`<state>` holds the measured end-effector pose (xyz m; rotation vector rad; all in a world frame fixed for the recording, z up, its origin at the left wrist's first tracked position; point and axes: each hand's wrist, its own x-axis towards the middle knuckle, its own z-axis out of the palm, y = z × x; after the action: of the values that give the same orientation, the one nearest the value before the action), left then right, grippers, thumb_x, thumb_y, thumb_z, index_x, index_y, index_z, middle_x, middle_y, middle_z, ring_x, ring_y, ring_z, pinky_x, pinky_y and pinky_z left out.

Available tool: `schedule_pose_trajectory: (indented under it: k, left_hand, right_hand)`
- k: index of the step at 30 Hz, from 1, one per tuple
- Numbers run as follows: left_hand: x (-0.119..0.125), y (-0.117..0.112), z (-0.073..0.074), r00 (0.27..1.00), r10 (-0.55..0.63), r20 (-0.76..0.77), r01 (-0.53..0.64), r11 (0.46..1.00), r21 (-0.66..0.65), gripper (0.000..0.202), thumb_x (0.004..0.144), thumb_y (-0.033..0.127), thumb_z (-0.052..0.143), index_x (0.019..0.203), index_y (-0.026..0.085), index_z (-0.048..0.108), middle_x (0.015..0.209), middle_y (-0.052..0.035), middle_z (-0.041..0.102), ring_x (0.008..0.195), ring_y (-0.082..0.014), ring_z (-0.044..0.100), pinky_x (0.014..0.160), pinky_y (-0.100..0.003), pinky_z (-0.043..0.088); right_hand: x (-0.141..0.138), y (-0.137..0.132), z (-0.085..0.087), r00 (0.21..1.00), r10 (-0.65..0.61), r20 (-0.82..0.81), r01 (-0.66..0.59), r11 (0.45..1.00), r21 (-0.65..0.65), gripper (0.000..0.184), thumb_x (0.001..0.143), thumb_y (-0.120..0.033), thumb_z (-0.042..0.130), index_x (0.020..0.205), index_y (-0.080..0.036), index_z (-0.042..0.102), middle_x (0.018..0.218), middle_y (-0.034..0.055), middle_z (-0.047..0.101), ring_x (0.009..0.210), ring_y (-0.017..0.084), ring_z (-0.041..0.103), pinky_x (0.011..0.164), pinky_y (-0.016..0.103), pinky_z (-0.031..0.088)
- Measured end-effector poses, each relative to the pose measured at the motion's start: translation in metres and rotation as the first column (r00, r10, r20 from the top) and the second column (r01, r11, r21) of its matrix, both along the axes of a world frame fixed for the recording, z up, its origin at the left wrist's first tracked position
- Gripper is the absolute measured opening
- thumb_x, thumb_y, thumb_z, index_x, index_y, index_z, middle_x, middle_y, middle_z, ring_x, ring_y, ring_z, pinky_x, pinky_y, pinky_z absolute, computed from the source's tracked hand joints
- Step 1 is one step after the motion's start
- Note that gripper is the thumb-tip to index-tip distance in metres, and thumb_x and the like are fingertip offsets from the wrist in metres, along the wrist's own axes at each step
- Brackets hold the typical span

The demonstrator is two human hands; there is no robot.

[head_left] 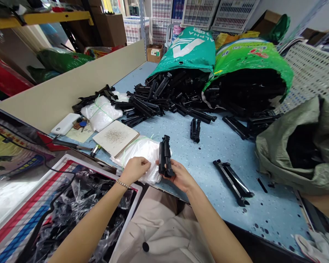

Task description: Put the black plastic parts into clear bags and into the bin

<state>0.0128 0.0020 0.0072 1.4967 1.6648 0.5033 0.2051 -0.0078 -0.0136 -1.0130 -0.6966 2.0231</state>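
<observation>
My right hand is closed around a pair of black plastic parts, held upright near the front edge of the blue table. My left hand, with a bead bracelet on the wrist, pinches a stack of clear plastic bags lying just left of the parts. The two hands almost touch.
A heap of black plastic parts spills from a green sack and a second green sack at the back. Loose parts lie to the right, another pair mid-table. A bundle of bags, a board and a crate sit at the left.
</observation>
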Motion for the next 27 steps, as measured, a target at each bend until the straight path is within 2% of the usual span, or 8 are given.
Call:
schedule_pose_trajectory:
  k: [7,13,15,17,20,22,24,27]
  left_hand:
    - [-0.009,0.004,-0.006,0.983,0.035,0.182,-0.028,0.999,-0.043,0.017,0.067,0.031,0.057,0.067,0.016,0.065,0.055,0.0012,0.060,0.049,-0.0119,0.053,0.049,-0.023,0.041]
    - [-0.002,0.000,-0.013,0.966,0.018,0.257,-0.023,1.000,0.019,0.013,0.070,0.029,0.058,0.069,0.016,0.063,0.060,0.0008,0.060,0.052,-0.0113,0.053,0.050,-0.023,0.043]
    - [-0.001,0.000,-0.016,0.973,0.007,0.229,-0.030,0.995,0.096,0.008,0.071,0.023,0.058,0.071,0.016,0.062,0.062,0.0003,0.061,0.055,-0.0129,0.055,0.053,-0.024,0.045]
    - [-0.004,-0.002,-0.016,0.991,-0.021,0.134,-0.014,0.967,0.256,0.009,0.073,0.016,0.054,0.075,0.017,0.063,0.070,-0.0020,0.064,0.065,-0.0154,0.059,0.061,-0.027,0.049]
    - [-0.009,-0.004,-0.011,0.978,-0.137,-0.159,0.200,0.841,0.502,0.026,0.077,0.007,0.044,0.081,0.017,0.067,0.085,-0.0071,0.067,0.085,-0.0206,0.061,0.079,-0.035,0.050]
    - [-0.011,-0.005,-0.010,0.934,-0.189,-0.303,0.327,0.795,0.511,0.031,0.078,0.005,0.043,0.088,0.016,0.070,0.091,-0.0094,0.066,0.088,-0.0223,0.062,0.082,-0.038,0.051]
    - [-0.010,-0.003,-0.012,0.929,-0.190,-0.317,0.330,0.812,0.481,0.031,0.080,0.008,0.044,0.096,0.015,0.070,0.095,-0.0103,0.066,0.085,-0.0217,0.064,0.081,-0.037,0.054]
    - [-0.012,0.004,-0.020,0.963,-0.191,-0.190,0.261,0.841,0.474,0.035,0.084,0.011,0.044,0.108,0.016,0.067,0.107,-0.0097,0.065,0.097,-0.0210,0.065,0.089,-0.036,0.054]
  right_hand:
    - [0.004,-0.002,-0.002,0.999,-0.034,-0.032,0.033,0.999,-0.041,0.033,0.070,-0.029,0.076,0.100,-0.018,0.068,0.108,0.0074,0.071,0.069,0.012,0.066,0.054,0.019,0.051]
    - [0.010,-0.017,0.011,0.973,-0.076,-0.219,0.071,0.997,-0.027,0.027,0.075,-0.028,0.073,0.098,-0.017,0.065,0.112,0.0126,0.070,0.066,0.012,0.064,0.054,0.021,0.051]
    - [0.005,-0.020,0.012,0.980,-0.044,-0.196,0.042,0.999,-0.014,0.030,0.074,-0.028,0.074,0.100,-0.016,0.065,0.110,0.0114,0.070,0.067,0.012,0.065,0.055,0.021,0.051]
    - [-0.002,-0.019,0.010,0.991,-0.031,-0.132,0.029,0.999,-0.012,0.035,0.072,-0.028,0.076,0.102,-0.016,0.065,0.106,0.0094,0.071,0.067,0.013,0.066,0.055,0.021,0.052]
    - [-0.007,-0.018,0.005,0.995,-0.054,-0.082,0.054,0.999,-0.003,0.034,0.071,-0.029,0.078,0.100,-0.016,0.065,0.100,0.0064,0.071,0.070,0.013,0.066,0.057,0.021,0.052]
    - [-0.004,-0.021,0.004,0.990,-0.099,-0.099,0.101,0.995,0.020,0.030,0.071,-0.028,0.078,0.096,-0.017,0.065,0.093,0.0040,0.071,0.071,0.012,0.066,0.058,0.020,0.052]
    - [0.003,-0.030,0.003,0.979,-0.112,-0.171,0.112,0.994,-0.011,0.027,0.071,-0.028,0.077,0.093,-0.017,0.066,0.085,0.0022,0.071,0.068,0.012,0.065,0.058,0.019,0.052]
    - [0.013,-0.051,-0.008,0.943,0.016,-0.332,-0.068,0.987,-0.146,0.032,0.072,-0.029,0.076,0.099,-0.015,0.064,0.084,0.0045,0.070,0.068,0.013,0.066,0.054,0.018,0.052]
